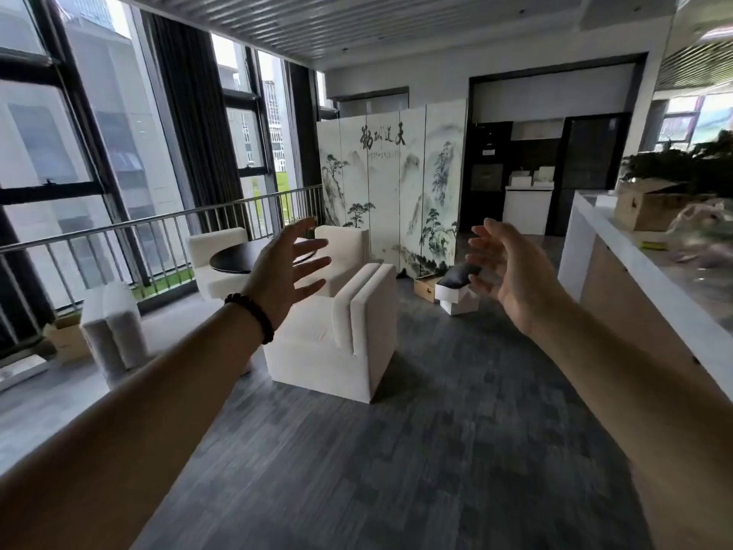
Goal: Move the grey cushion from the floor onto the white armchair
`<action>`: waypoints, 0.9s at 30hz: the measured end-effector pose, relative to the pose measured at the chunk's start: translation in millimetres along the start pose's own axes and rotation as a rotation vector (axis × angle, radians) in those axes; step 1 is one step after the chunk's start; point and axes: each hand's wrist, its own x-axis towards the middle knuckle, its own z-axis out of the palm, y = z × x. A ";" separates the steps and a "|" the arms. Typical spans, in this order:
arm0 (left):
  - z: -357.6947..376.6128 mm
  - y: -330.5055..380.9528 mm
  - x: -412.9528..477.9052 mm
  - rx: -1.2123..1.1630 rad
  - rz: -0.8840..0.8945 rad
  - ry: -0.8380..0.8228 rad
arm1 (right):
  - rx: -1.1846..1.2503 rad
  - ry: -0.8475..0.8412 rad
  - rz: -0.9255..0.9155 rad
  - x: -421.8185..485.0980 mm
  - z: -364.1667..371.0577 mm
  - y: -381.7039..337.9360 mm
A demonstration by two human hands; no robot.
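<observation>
A dark grey cushion (458, 276) lies on top of a small white box at the foot of the painted screen, partly hidden behind my right hand's fingers. The nearest white armchair (341, 339) stands in the middle of the room with its back towards me. My left hand (291, 271), with a bead bracelet on the wrist, is raised in front of the armchair with fingers spread and holds nothing. My right hand (511, 271) is raised at the same height, fingers apart and empty, just right of the cushion in the view.
A round dark table (234, 258) and two more white armchairs (216, 252) stand by the railing (119, 228) and windows. A folding painted screen (392, 180) stands behind. A cardboard box (426, 288) lies beside the cushion. A long white counter (634, 256) with boxes runs along the right.
</observation>
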 end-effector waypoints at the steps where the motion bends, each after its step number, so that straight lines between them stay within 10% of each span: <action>1: 6.9 -7.4 13.1 -0.013 -0.011 -0.008 | -0.003 0.007 0.003 12.3 -2.1 5.4; 27: 155.4 -182.1 522.4 -0.046 -0.122 -0.241 | 0.037 0.292 0.056 498.3 -61.3 169.3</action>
